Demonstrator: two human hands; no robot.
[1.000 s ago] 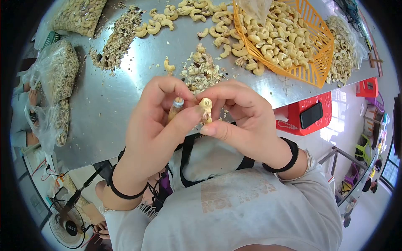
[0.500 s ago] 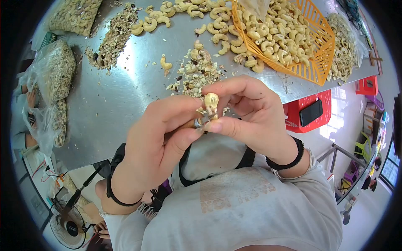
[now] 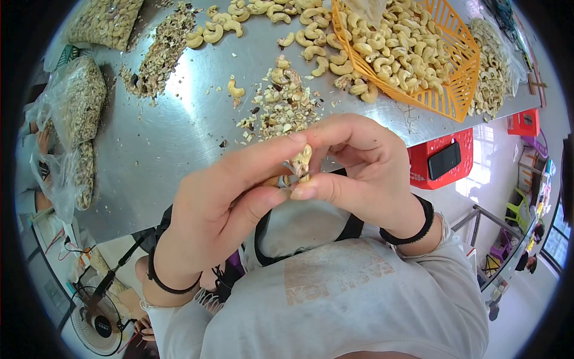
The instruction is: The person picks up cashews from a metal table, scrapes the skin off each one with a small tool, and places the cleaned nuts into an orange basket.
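Observation:
My right hand (image 3: 353,161) pinches a cashew nut (image 3: 301,159) between thumb and fingers, with some brownish skin or a dark patch on it. My left hand (image 3: 233,185) is closed around a small knife with a wooden handle and metal collar (image 3: 283,180). Its blade is mostly hidden at the underside of the nut. The left index fingertip touches the top of the nut. Just beyond my hands, a heap of cashew scraps (image 3: 287,105) lies on the metal table (image 3: 143,173). A single cashew (image 3: 235,88) sits left of that heap.
An orange basket (image 3: 463,96) full of cashews stands at the right, with loose cashews (image 3: 311,37) beside it. Bags of nut pieces (image 3: 84,102) and a scrap pile (image 3: 158,60) lie leftward. A phone (image 3: 444,160) rests on a red stool (image 3: 421,170). A fan (image 3: 98,323) stands lower left.
The cashew has turned and tilted in my right fingers and sits slightly lower. My left index finger has moved over its top, and the knife blade shows less.

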